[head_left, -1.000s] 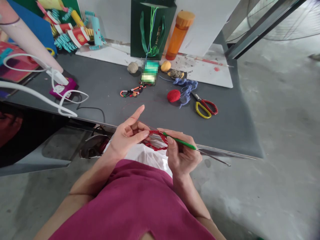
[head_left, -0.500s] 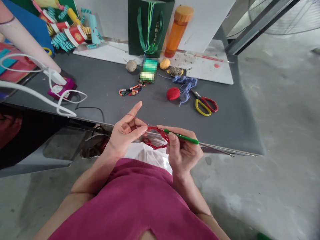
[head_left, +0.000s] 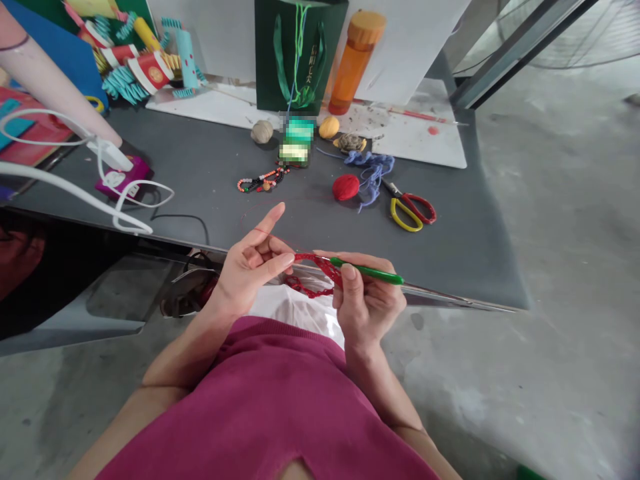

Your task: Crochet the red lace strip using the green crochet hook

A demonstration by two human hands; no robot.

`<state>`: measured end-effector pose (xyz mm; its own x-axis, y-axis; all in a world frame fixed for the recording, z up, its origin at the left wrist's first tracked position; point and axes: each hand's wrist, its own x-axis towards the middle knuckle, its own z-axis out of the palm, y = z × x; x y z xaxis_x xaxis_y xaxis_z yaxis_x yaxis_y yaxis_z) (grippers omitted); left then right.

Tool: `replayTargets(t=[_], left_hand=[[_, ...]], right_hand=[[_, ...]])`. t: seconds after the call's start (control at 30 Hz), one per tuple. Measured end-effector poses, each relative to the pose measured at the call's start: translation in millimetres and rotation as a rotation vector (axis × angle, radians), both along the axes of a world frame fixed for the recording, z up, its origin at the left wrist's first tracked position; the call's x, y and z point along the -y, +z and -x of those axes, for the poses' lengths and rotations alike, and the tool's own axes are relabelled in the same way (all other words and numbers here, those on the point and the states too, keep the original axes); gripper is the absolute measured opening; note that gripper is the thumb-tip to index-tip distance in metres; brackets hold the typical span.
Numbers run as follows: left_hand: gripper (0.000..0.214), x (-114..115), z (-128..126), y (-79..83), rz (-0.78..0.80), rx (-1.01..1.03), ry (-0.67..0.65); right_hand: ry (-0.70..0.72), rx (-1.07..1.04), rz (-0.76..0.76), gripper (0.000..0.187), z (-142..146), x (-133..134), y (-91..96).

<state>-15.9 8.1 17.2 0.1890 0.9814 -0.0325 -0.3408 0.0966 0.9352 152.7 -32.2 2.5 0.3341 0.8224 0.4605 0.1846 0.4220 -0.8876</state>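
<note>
My left hand (head_left: 255, 263) pinches one end of a red crocheted strip (head_left: 327, 269), its index finger raised with a thin red thread (head_left: 274, 235) running over it. In my right hand (head_left: 370, 300) is a crochet hook with a green handle (head_left: 375, 273), held between thumb and fingers. The hook's metal end meets the red strip near my left fingertips; the exact tip is too small to make out. Part of the strip hangs in a loop between my hands, above my lap. On the table beyond lies a red ball of yarn (head_left: 346, 187).
Scissors (head_left: 413, 212) and tangled blue yarn (head_left: 373, 175) lie right of the red ball. Behind are a beaded string (head_left: 263, 180), a grey yarn ball (head_left: 262, 132), a green paper bag (head_left: 300, 60) and an orange bottle (head_left: 356, 63). White cables (head_left: 75, 190) cross the left side.
The green handle has shifted slightly right and up, its rear end tilting a little higher in my right hand. My left hand has stayed in place.
</note>
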Motion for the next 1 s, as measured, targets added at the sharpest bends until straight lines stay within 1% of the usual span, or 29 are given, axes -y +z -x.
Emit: replayTargets(t=[0.3, 0.47, 0.67, 0.83, 1.0], left_hand=[[0.074, -1.2, 1.3, -3.9, -0.003, -0.011, -0.01], [0.072, -0.8, 1.2, -4.6, 0.02, 0.01, -0.013], [0.071, -0.2, 1.3, -2.9, 0.029, 0.013, -0.014], [0.074, 0.4, 1.4, -1.0, 0.044, 0.023, -0.03], [0.08, 0.3, 1.0, -1.6, 0.054, 0.042, -0.042]], right_hand=[[-0.007, -0.003, 0.023, 0.013, 1.7, -2.2, 0.4], [0.003, -0.006, 0.02, 0.011, 1.7, -1.7, 0.1], [0.026, -0.062, 0.013, 0.007, 0.7, -1.7, -2.0], [0.038, -0.089, 0.018, 0.007, 0.4, -1.4, -2.8], [0.021, -0.051, 0.05, 0.01, 0.2, -0.1, -1.6]])
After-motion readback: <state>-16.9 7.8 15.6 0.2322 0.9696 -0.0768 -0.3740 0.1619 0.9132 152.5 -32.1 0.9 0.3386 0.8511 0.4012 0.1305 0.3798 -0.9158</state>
